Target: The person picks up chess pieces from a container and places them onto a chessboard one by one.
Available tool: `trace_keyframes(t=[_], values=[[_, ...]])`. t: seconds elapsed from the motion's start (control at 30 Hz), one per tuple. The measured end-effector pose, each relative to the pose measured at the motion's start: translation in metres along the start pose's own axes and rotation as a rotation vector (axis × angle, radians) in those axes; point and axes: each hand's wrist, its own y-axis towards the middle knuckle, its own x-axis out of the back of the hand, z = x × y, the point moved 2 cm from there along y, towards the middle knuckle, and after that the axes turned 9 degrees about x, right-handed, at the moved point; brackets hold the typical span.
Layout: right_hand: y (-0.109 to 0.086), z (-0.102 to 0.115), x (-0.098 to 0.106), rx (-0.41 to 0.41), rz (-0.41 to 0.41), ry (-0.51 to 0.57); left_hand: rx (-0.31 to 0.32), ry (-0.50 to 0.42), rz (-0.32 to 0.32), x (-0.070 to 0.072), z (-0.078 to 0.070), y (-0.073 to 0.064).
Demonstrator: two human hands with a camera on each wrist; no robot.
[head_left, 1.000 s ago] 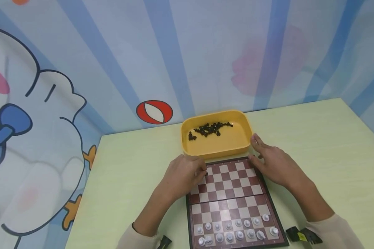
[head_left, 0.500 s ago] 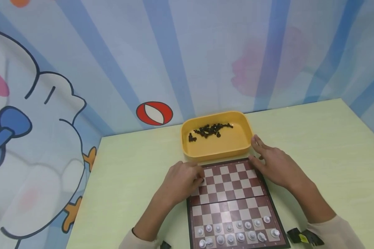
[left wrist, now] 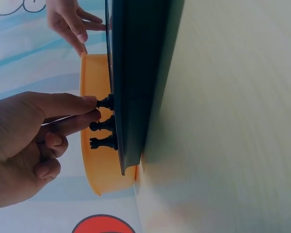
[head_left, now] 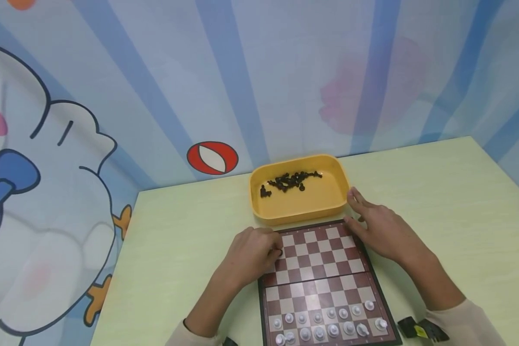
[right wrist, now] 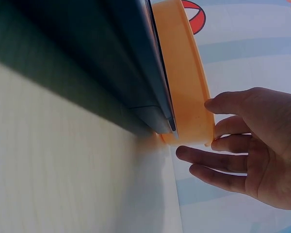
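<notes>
My left hand (head_left: 252, 254) is over the far left part of the chessboard (head_left: 311, 259). In the left wrist view its thumb and forefinger pinch a small black chess piece (left wrist: 107, 102), whose base is right at the board; its top is hidden by the fingertips. Beside it, a black pawn (left wrist: 104, 124) and a black rook (left wrist: 105, 142) stand upright along the board's left side. My right hand (head_left: 382, 230) lies at the board's far right corner, its fingers fairly straight and spread, fingertips against the rim of the yellow tray (head_left: 302, 215).
A heap of black chess pieces (head_left: 287, 181) lies inside the tray, behind the board. White chess pieces (head_left: 319, 332) stand in two rows at the board's near end. A patterned wall (head_left: 285, 72) rises behind the pale table (head_left: 186, 226).
My left hand has shifted slightly toward the near left, and the black piece at its fingertips has moved with it. My right hand has stayed in place.
</notes>
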Motion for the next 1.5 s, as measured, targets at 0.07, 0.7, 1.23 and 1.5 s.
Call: trace_keyframes(t=[0.07,0.7,1.23,1.5], values=[[0.000,0.000,0.000,-0.001,0.000,0.002,0.000,0.003,-0.004,0.000,0.000,0.000],[0.000,0.001,0.001,-0.008,0.000,0.005,-0.001,0.000,-0.004,-0.002,0.000,-0.001],[0.000,0.002,0.002,-0.010,0.004,0.010,0.004,-0.018,-0.018,0.006,0.000,-0.002],[0.000,0.002,0.002,-0.005,-0.001,0.011,0.002,-0.072,-0.071,0.019,0.004,-0.001]])
